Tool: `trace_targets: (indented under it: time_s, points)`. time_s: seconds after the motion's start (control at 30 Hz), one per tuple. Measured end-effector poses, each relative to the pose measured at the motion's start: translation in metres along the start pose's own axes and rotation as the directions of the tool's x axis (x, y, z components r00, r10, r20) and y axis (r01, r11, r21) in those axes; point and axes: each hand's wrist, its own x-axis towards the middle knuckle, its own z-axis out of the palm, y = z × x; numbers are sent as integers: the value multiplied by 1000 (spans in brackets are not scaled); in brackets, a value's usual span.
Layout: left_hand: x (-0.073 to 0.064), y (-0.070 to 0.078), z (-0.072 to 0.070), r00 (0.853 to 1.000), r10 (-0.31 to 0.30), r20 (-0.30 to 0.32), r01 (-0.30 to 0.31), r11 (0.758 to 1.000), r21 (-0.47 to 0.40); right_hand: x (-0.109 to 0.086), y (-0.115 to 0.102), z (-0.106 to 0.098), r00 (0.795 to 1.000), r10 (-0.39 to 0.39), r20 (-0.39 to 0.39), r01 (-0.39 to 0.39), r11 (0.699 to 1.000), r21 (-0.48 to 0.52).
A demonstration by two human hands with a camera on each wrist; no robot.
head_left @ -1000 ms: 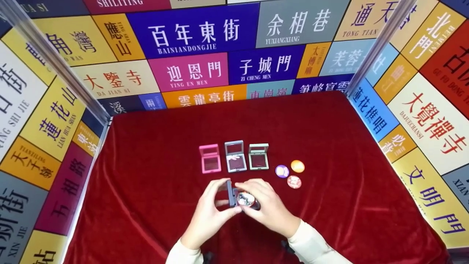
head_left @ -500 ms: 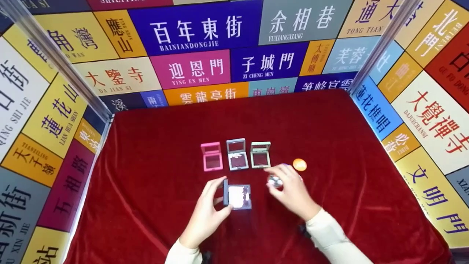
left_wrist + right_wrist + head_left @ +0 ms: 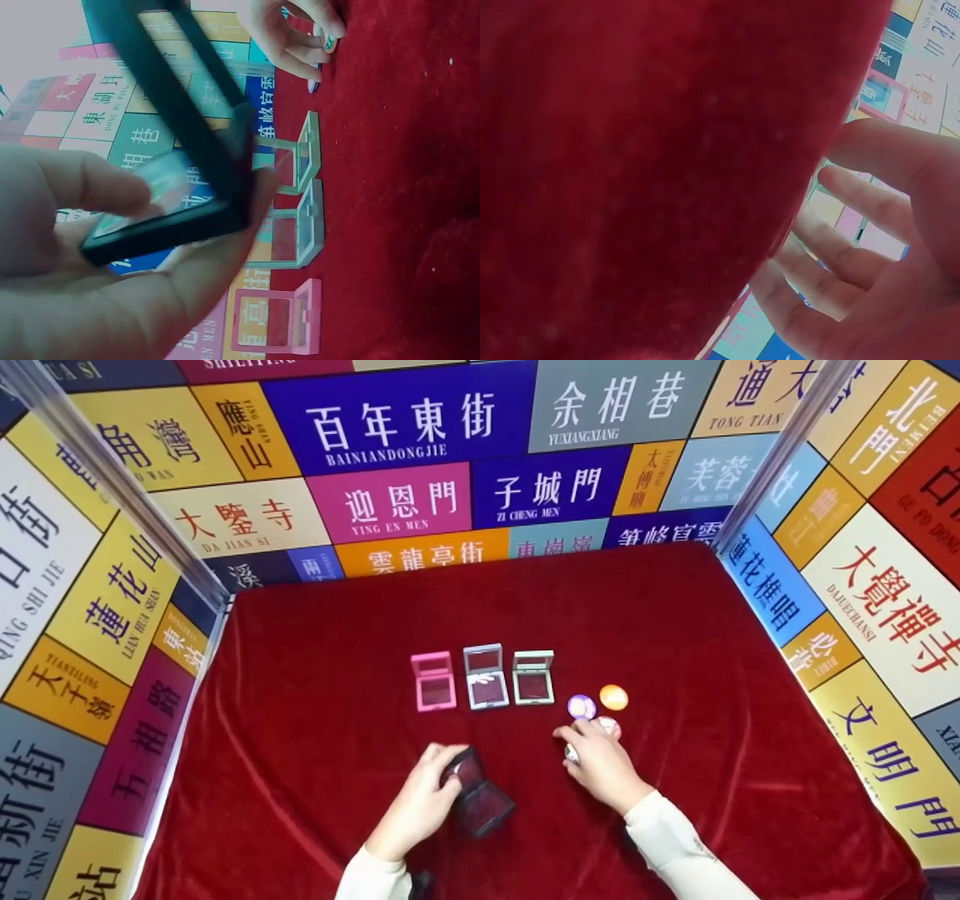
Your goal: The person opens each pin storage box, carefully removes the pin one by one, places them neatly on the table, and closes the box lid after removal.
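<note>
My left hand (image 3: 424,799) grips a black, square hinged case (image 3: 484,808) by one panel, thumb on its clear inner sheet. The case stands opened and tilted above the cloth; in the left wrist view the black frame (image 3: 165,236) blurs. To the right, my right hand (image 3: 606,769) is low over the cloth, fingers bent about a small round badge (image 3: 572,751). That badge (image 3: 329,42) shows at the fingertips in the left wrist view; in the right wrist view it is hidden. Beside the hand lie a purple badge (image 3: 581,706), an orange badge (image 3: 614,697) and a partly covered red badge (image 3: 609,726).
Three opened square cases stand in a row beyond the hands: pink (image 3: 435,692), grey-blue (image 3: 487,690) and green (image 3: 533,686). Red velvet cloth (image 3: 337,660) covers the table. Walls of coloured signs (image 3: 397,427) enclose the back and sides.
My right hand has carried the round badge from the black case rightward and down beside the other badges. My left hand has turned the black case, which now tilts with its panels spread.
</note>
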Motion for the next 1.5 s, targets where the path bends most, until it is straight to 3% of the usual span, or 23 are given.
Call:
trace_targets:
  time_s: [0.13, 0.27, 0.37, 0.5, 0.6, 0.7, 0.87, 1.0, 1.13, 1.33, 1.5]
  points:
    - [-1, -9, -1, 998, -39, 51, 39, 999, 2, -1, -1, 0, 1000, 4, 5, -4, 1000, -29]
    - [2, -21, -12, 999, 11, -44, -9, 999, 46, 2, -3, 1, 1000, -1, 6, 1, 1000, -29]
    - [11, -28, -32, 986, 104, -133, -84, 986, 145, 4, -4, 0, 1000, -4, 1, 4, 999, -33]
    - [36, -34, -68, 960, 213, -179, -171, 959, 225, 5, -4, -4, 1000, 1, 2, -1, 999, -50]
    - [61, -36, -94, 956, 231, -184, -178, 948, 263, 5, -2, -8, 999, -13, 36, 15, 998, -61]
    - [86, -41, -117, 958, 211, -196, -143, 939, 312, 6, -1, -13, 995, -46, 87, 50, 998, -45]
    - [119, -57, -142, 969, 103, -224, -17, 934, 356, 6, 2, -17, 987, -71, 143, 70, 997, 12]
    - [134, -69, -146, 974, 45, -223, 41, 929, 367, 4, 4, -19, 984, -75, 164, 70, 997, 37]
    - [139, -76, -142, 977, 46, -210, 39, 922, 385, 3, 3, -20, 982, -80, 169, 72, 996, 51]
    - [136, -88, -134, 975, 26, -219, 67, 911, 406, -3, 1, -17, 982, -76, 170, 66, 996, 62]
    - [128, -96, -124, 970, -12, -244, 106, 920, 378, -10, 1, -15, 982, -56, 179, 44, 997, 69]
